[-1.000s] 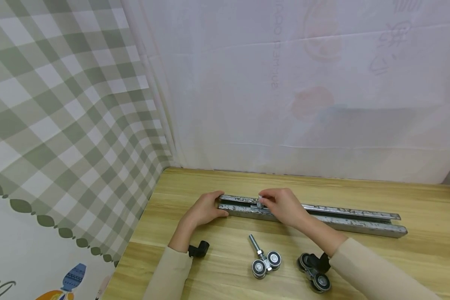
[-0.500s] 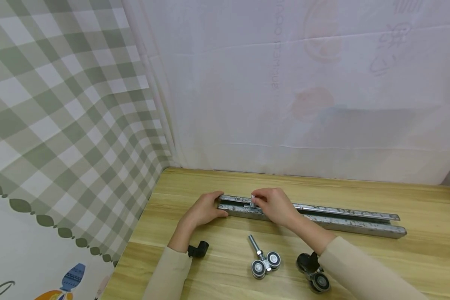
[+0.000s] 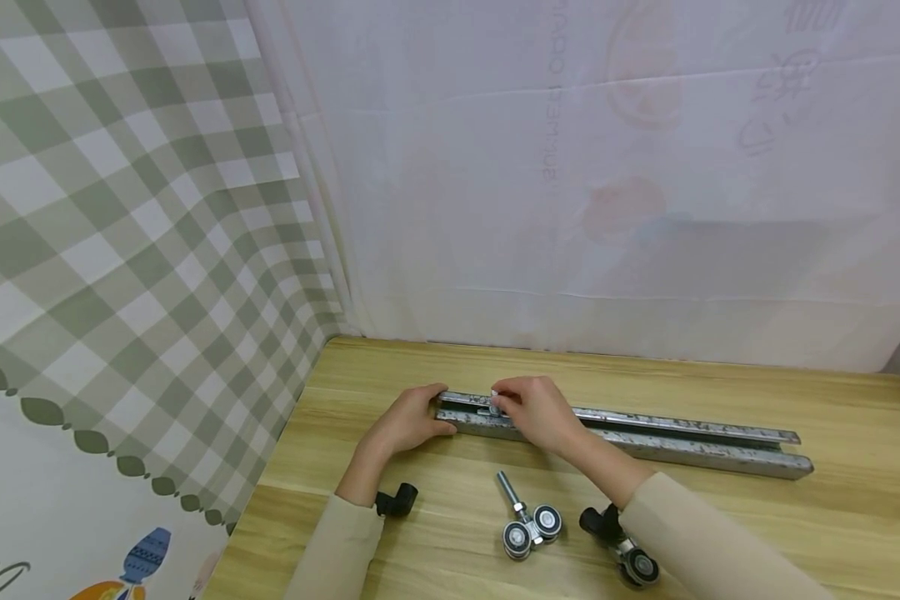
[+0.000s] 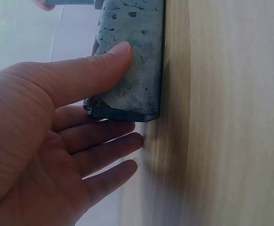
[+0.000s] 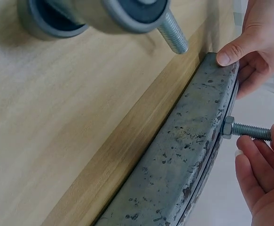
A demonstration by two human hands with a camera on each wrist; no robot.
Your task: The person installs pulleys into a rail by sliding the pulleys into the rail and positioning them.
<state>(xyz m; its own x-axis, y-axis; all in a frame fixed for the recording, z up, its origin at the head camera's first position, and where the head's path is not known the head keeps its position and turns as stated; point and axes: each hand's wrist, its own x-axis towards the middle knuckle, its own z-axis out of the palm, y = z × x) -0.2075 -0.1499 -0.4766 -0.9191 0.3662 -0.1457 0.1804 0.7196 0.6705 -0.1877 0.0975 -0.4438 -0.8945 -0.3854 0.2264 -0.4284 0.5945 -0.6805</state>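
Observation:
A speckled grey metal channel rail [image 3: 720, 456] lies lengthwise on the wooden table, its slot facing up. My left hand [image 3: 411, 418] grips the rail's left end, with the thumb on the near side, as the left wrist view also shows. My right hand [image 3: 542, 414] pinches a threaded bolt [image 5: 253, 132] that stands up out of the slot. A hex nut [image 5: 228, 127] sits at the bolt's base, right at the slot. Whatever the bolt joins inside the rail is hidden.
A roller hanger [image 3: 531, 530] with wheels and a threaded bolt lies in front of the rail. Another roller hanger [image 3: 636, 565] lies to its right, partly covered by the right wrist camera [image 3: 602, 523]. A white curtain [image 3: 607, 250] hangs behind; a checked cloth [image 3: 157, 208] is at the left.
My right hand has moved left along the rail with the bolt, closer to the left hand. The left hand and the rail have hardly moved.

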